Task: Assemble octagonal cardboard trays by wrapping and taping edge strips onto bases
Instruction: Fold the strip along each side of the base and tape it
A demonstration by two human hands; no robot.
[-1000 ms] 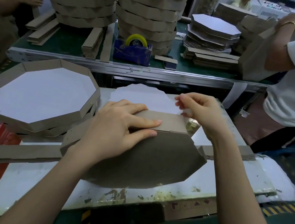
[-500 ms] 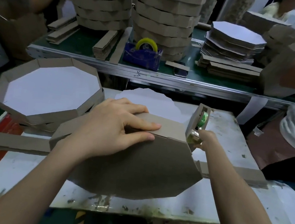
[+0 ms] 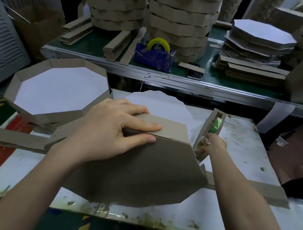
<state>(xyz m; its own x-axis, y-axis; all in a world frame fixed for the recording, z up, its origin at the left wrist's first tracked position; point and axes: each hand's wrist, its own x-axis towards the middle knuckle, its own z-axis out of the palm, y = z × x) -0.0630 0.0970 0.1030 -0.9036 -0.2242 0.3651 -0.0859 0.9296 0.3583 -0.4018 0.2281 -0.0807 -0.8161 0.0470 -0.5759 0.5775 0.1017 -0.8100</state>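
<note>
A brown octagonal cardboard base (image 3: pixel 136 172) lies face down on the white worktable (image 3: pixel 247 149). Its edge strip (image 3: pixel 171 129) is folded up along the far side and trails flat to the left (image 3: pixel 8 138) and right (image 3: pixel 248 190). My left hand (image 3: pixel 110 129) presses flat on the fold, fingers pointing right, pinning strip to base. My right hand (image 3: pixel 213 144) reaches to a cardboard-cased tape dispenser (image 3: pixel 211 129) with a green roll, just right of the base's corner, fingers pinched at its lower end. A white octagonal sheet (image 3: pixel 157 104) lies behind the base.
Finished trays (image 3: pixel 58 92) are stacked at the left. Across a metal rail, a green bench holds tall tray stacks (image 3: pixel 177 22), a blue dispenser with yellow tape (image 3: pixel 155 57), strip bundles (image 3: pixel 115 47), a phone and stacked octagon bases (image 3: pixel 258 42). Another person stands at the right edge.
My right hand left the strip's far corner and dropped to the tape dispenser at the right. The left hand stays pressed on the fold. The camera has tilted closer.
</note>
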